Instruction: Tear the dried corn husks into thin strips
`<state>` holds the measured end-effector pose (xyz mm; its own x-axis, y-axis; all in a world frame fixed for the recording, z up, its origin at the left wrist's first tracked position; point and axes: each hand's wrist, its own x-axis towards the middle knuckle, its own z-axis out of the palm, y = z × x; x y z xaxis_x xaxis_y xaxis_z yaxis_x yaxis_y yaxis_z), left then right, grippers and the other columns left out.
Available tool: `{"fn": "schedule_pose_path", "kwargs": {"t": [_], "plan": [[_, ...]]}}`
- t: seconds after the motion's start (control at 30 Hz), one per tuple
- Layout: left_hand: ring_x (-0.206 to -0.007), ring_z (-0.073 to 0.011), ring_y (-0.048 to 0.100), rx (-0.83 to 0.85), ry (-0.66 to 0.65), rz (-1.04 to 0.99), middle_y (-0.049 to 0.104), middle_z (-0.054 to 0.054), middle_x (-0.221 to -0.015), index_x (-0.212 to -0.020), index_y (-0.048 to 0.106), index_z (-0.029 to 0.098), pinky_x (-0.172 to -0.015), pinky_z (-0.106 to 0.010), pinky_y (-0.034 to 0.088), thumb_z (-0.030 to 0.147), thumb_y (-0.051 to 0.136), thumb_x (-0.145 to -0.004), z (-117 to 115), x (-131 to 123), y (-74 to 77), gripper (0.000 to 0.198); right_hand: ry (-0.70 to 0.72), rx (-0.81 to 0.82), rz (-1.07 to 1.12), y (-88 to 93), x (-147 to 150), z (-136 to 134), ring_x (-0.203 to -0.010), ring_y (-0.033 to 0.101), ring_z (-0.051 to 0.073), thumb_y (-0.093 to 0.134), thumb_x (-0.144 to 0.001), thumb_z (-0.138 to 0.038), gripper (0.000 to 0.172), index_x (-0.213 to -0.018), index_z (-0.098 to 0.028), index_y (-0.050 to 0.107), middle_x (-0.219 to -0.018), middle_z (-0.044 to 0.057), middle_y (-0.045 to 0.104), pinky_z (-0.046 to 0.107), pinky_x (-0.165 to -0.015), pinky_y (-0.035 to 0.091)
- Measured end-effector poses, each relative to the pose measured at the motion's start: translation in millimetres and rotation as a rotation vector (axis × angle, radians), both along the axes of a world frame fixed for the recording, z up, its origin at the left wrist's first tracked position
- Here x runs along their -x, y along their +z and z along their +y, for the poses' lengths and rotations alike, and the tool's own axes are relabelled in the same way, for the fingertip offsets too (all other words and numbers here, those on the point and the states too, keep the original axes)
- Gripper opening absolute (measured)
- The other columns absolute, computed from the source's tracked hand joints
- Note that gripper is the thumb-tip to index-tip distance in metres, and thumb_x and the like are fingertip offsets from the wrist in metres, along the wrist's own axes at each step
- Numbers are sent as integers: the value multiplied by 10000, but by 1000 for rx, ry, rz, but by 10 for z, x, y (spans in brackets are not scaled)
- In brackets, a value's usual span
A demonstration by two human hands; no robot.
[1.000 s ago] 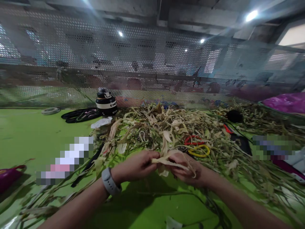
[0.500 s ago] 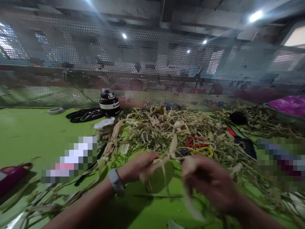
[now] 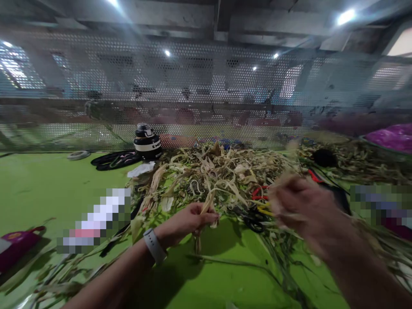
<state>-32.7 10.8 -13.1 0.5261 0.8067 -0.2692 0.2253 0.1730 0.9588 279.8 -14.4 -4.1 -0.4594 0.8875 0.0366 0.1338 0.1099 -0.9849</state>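
My left hand (image 3: pixel 195 218), with a pale band at the wrist, is closed in a pinch on several pale dried leaf strips (image 3: pixel 210 201) that look like corn husk. Their ends arch over toward the heap, and some hang below the fingers. My right hand (image 3: pixel 299 204) is raised to the right, blurred by motion, its fingers curled. A smeared pale strip (image 3: pixel 292 156) trails above it and seems held in it. Behind both hands lies a heap of dried strips (image 3: pixel 222 167). Near my right hand are scissors with black handles (image 3: pixel 254 221), and red handles (image 3: pixel 258 193) and yellow handles (image 3: pixel 264 209) partly covered.
A black bottle (image 3: pixel 147 143) stands at the back left beside a black coiled strap (image 3: pixel 114 159) and a roll of tape (image 3: pixel 79 155). A purple object (image 3: pixel 21 244) lies far left. A perforated metal screen (image 3: pixel 193 86) closes off the green table (image 3: pixel 222 279). A purple bag (image 3: pixel 391 138) sits at the right.
My right hand has moved up and to the right, away from my left hand, with a pale strip. My left hand stays about where it was, still pinching strips.
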Motion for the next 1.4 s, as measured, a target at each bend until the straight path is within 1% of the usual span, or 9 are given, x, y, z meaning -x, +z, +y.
{"fn": "schedule_pose_path", "kwargs": {"t": [0.17, 0.27, 0.5, 0.63, 0.8, 1.07, 1.17, 1.27, 1.4], "plan": [[-424, -54, 289, 5, -79, 8, 341, 90, -503, -700, 522, 158, -426, -194, 258, 475, 613, -699, -67, -36, 53, 330, -54, 59, -22, 193, 1034, -84, -545, 504, 91, 635, -709, -495, 355, -763, -155, 546, -658, -18, 523, 230, -501, 455], [-425, -52, 275, -28, -122, 24, 327, 91, -498, -701, 529, 159, -421, -193, 247, 463, 599, -704, -85, -49, 67, 312, -80, 18, -69, 184, 1256, -48, -575, 496, 87, 639, -720, -460, 329, -741, -145, 546, -655, -23, 516, 207, -511, 438], [-416, -58, 244, 123, -154, -104, 297, 93, -470, -580, 373, 195, -414, -202, 199, 345, 558, -716, -86, -33, 72, 274, -66, 9, -106, 39, 1208, -43, -660, 519, 110, 656, -726, -388, 278, -808, -147, 543, -731, 2, 566, 218, -566, 432], [-397, -64, 179, 189, -211, -183, 246, 84, -422, -504, 320, 198, -404, -224, 154, 320, 461, -745, -77, -23, 53, 305, -48, 10, -89, -47, 1208, -3, -639, 516, 113, 667, -710, -387, 280, -790, -158, 526, -688, -16, 547, 214, -541, 416], [-428, -62, 251, 93, -178, -94, 335, 78, -479, -626, 498, 171, -417, -206, 176, 266, 559, -689, -111, -49, 82, 130, -72, 18, -186, 2, 1229, 28, -589, 491, 114, 726, -625, -364, 306, -710, -158, 517, -623, -26, 525, 227, -529, 408], [-418, -61, 279, 164, -127, -76, 377, 69, -474, -666, 562, 162, -407, -191, 192, 212, 555, -669, -176, -107, 71, 51, -81, 19, -66, 47, 1269, -2, -635, 495, 109, 713, -653, -357, 269, -715, -161, 539, -652, -30, 529, 221, -577, 401], [-400, -59, 236, 305, -53, -326, 347, 81, -471, -825, 577, 180, -384, -178, 159, 221, 574, -658, -137, -110, 48, 172, -174, 28, 22, 37, 1222, 28, -577, 456, 82, 679, -697, -373, 245, -691, -160, 560, -626, -42, 509, 196, -514, 358], [-405, -57, 233, 415, 21, -627, 330, 73, -503, -934, 572, 142, -373, -163, 176, 264, 520, -722, -52, -91, 0, 250, -343, 165, 174, 55, 1159, 85, -455, 376, 45, 716, -654, -371, 265, -681, -167, 549, -558, -72, 464, 175, -419, 285], [-398, -32, 263, 318, 192, -693, 326, 76, -507, -860, 581, 107, -371, -126, 224, 166, 531, -792, 0, -92, -52, 102, -534, 263, 428, 108, 1066, 189, -390, 352, 34, 784, -547, -307, 295, -620, -164, 536, -486, -83, 445, 169, -366, 269]]}}
